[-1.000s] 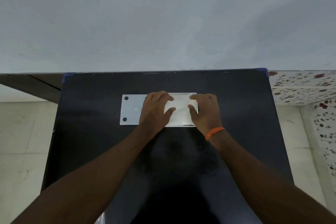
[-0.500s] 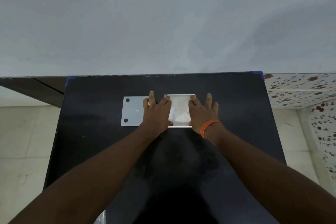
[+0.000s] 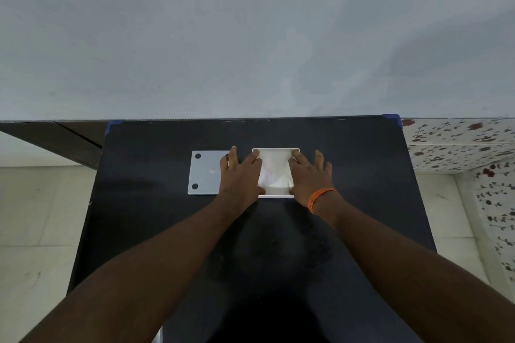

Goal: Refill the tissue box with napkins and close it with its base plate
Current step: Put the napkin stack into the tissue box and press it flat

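Observation:
A white tissue box lies upside down on the black table, its open underside facing up. White napkins fill it. My left hand lies flat over the box's left edge, fingers spread, fingertips on the napkins. My right hand, with an orange band at the wrist, lies flat over the right edge in the same way. The white base plate, with two dark round feet, lies flat on the table just left of the box, partly under my left hand.
The table stands against a pale grey wall. Blue tape marks its far corners. Tiled floor shows at the left, and a flower-patterned surface at the right.
Both hands have gone from curled fingers on the napkins to flat, spread palms, sliding apart toward the box's two sides. The napkins now sit lower and flatter in the box.

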